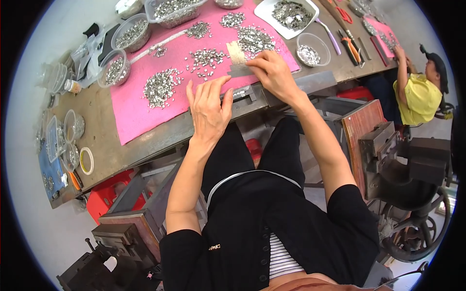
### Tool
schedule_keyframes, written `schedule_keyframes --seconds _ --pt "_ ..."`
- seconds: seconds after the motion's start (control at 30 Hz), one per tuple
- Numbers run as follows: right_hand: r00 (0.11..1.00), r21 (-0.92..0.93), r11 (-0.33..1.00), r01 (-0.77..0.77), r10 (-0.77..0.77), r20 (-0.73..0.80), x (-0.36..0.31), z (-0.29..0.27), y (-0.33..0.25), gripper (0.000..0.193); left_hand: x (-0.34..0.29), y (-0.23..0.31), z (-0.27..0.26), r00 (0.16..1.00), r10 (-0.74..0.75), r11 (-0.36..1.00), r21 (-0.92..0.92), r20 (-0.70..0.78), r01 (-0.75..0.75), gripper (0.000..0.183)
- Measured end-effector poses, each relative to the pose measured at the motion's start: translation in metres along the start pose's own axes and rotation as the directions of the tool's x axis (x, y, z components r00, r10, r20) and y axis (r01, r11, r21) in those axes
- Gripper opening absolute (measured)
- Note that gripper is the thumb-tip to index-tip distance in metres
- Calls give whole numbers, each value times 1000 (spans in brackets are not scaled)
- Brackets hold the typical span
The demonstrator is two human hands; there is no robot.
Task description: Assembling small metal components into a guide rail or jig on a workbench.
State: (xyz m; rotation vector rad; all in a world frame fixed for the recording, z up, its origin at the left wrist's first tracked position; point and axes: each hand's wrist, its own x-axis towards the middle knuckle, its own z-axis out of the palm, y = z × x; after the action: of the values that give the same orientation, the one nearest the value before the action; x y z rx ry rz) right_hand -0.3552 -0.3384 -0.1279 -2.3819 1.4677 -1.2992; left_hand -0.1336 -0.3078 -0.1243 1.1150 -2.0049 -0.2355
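Note:
My left hand (208,109) is over the table's near edge, fingers stretched out and apart, its index fingertip close to the left end of a thin grey metal strip (239,72). My right hand (275,76) is closed, with bent fingers at the strip's right end. What lies between those fingertips is hidden. Just below the strip, a small metal fixture (244,93) sits at the table edge between my hands. A beige slatted strip (236,52) lies beyond it on the pink mat (141,127). Piles of small silvery metal pieces (161,88) are spread around.
Plastic tubs of metal pieces (131,36) line the back left. On the right are a white tray (313,9), a round tub (326,48), a purple-handled tool (329,36) and orange-handled pliers (350,51). A person in yellow (421,99) works at far right.

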Motion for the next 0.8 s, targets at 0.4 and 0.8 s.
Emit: schedule_keyframes --seconds 0.4,0.8 --pt "998 -115 992 43 -37 57 9 9 20 9 48 -20 15 989 127 991 41 80 -131 15" --pt "992 -31 995 -94 91 -90 -30 4 -4 9 102 -35 62 908 295 934 110 297 -339 12"
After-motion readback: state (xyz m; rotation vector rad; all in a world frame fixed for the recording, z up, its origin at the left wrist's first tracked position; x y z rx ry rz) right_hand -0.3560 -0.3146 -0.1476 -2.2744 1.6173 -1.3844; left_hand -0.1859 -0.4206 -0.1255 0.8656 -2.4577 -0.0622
